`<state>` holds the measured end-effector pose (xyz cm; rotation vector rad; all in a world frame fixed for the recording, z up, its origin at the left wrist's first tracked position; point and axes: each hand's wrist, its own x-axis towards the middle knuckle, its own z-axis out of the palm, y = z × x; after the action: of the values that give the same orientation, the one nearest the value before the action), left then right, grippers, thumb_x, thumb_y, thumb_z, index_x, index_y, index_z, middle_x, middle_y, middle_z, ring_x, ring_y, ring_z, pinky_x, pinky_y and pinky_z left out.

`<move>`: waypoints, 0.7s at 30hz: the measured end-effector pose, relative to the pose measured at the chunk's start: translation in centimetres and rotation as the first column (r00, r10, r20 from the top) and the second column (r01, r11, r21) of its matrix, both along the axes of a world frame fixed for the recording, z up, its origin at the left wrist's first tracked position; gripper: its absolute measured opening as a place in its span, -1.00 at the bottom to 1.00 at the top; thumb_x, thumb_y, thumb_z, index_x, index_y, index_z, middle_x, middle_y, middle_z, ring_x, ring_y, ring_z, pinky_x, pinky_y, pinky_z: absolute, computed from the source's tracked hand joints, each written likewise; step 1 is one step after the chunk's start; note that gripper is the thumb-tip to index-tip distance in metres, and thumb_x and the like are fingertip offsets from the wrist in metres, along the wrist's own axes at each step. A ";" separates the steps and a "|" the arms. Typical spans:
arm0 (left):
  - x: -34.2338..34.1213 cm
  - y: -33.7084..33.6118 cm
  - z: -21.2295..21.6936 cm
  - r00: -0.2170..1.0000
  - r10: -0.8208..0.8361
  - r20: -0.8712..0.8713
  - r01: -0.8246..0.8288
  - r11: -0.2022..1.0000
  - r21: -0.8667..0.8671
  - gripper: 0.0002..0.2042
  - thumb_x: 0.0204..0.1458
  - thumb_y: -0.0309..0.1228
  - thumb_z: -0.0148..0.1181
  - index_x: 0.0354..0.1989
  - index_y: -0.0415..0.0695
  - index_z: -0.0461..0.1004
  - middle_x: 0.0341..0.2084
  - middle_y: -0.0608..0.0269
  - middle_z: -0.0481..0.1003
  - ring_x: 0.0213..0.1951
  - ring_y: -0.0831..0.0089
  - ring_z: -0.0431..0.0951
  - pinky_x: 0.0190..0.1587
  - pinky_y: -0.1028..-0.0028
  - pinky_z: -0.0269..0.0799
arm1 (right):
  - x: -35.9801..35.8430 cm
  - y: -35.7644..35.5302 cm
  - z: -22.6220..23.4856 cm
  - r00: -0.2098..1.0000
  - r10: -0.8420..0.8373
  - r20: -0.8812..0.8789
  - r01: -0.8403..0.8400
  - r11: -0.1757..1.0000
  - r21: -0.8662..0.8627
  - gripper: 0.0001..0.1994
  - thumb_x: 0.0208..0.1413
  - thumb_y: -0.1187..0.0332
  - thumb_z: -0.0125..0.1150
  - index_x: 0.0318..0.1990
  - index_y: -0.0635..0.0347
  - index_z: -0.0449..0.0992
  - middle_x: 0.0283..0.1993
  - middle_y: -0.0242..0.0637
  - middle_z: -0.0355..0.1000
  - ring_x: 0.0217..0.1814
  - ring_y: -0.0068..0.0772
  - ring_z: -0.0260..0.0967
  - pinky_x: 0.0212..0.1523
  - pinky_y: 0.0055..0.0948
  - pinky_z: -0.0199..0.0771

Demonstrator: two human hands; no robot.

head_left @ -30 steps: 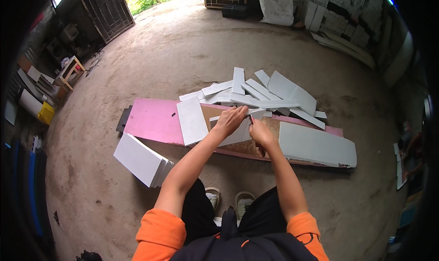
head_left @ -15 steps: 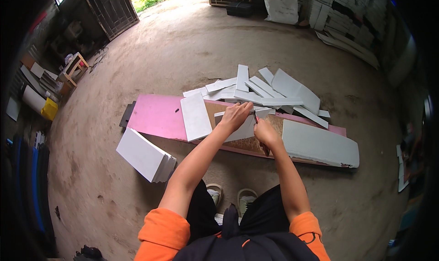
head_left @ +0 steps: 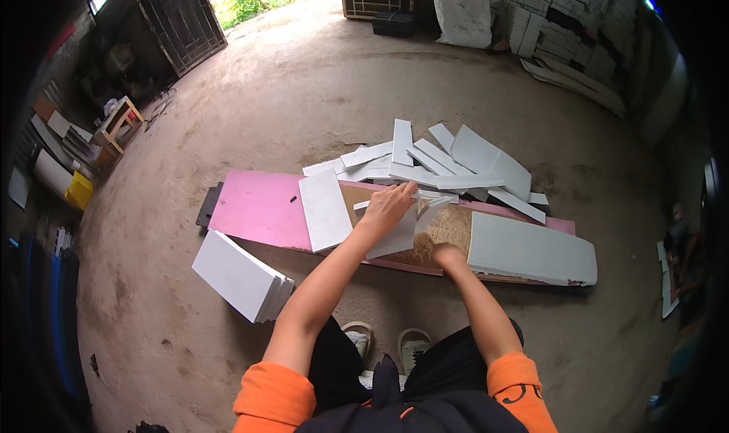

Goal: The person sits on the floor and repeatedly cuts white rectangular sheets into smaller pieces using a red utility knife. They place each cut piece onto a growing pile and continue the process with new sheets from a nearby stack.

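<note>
My left hand (head_left: 389, 209) is closed at the far edge of a white foam-like board (head_left: 393, 243), its fingers bent and pressed together. The board lies at a slant over a worn brown work surface (head_left: 448, 226). Just right of the left hand, a narrow white strip (head_left: 431, 209) angles away from the board. Nearer to me, my right hand (head_left: 449, 257) is a closed fist, blurred by motion, above the brown surface's near edge. The knife in its grip is mostly hidden now; the earlier view shows it more plainly.
White offcuts (head_left: 448, 160) lie heaped beyond the pink board (head_left: 254, 205). A white panel (head_left: 326, 209) rests left of my hands, a larger one (head_left: 531, 247) right. Stacked white boards (head_left: 239, 275) stand on the floor at near left. A wooden stool (head_left: 118, 125) is farther off.
My right hand has pulled back toward me, away from the left hand. A strip now stands apart at the board's right edge. My left hand stays at the board; the view has tilted slightly.
</note>
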<state>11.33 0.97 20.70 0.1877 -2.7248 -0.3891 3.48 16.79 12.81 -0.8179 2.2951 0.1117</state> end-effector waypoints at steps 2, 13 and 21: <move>0.0 -0.7 -0.1 0.999 0.004 0.035 -0.005 1.000 0.030 -0.75 -0.02 -0.33 0.05 -0.17 -0.11 0.27 -0.35 0.16 0.46 -0.26 0.22 0.48 -0.31 0.28 0.40 | -1.1 0.5 2.0 0.993 -0.116 -0.016 0.116 0.993 0.023 -0.65 0.07 0.33 -0.22 -0.05 0.22 0.40 -0.30 -0.15 0.49 -0.36 -0.20 0.49 -0.22 -0.20 0.39; 2.3 -3.5 5.6 0.971 -0.216 -0.099 0.207 0.974 -0.092 -0.79 -0.03 -0.41 0.06 -0.18 -0.05 0.34 -0.28 0.33 0.44 -0.15 0.38 0.41 -0.05 0.37 0.23 | -6.2 0.8 9.7 0.842 -0.258 0.474 0.537 0.311 -0.784 -0.52 -0.07 0.14 0.18 -0.06 0.28 0.32 -0.28 -0.22 0.36 -0.36 -0.42 0.37 -0.45 -0.48 0.46; 4.1 -2.7 6.8 0.941 -0.303 -0.152 0.254 0.928 -0.273 -0.83 -0.05 -0.39 0.08 -0.25 0.02 0.34 -0.22 0.49 0.43 -0.14 0.50 0.39 -0.02 0.44 0.21 | -1.0 -3.8 11.8 0.872 -0.027 0.489 0.472 0.319 -0.822 -0.59 -0.13 0.24 0.29 -0.14 0.27 0.37 -0.47 -0.36 0.39 -0.63 -0.65 0.24 -0.65 -0.60 0.27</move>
<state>15.47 -1.76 27.54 -0.2974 -2.5793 -0.1266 2.45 12.96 24.58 -0.8327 1.8861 -1.5559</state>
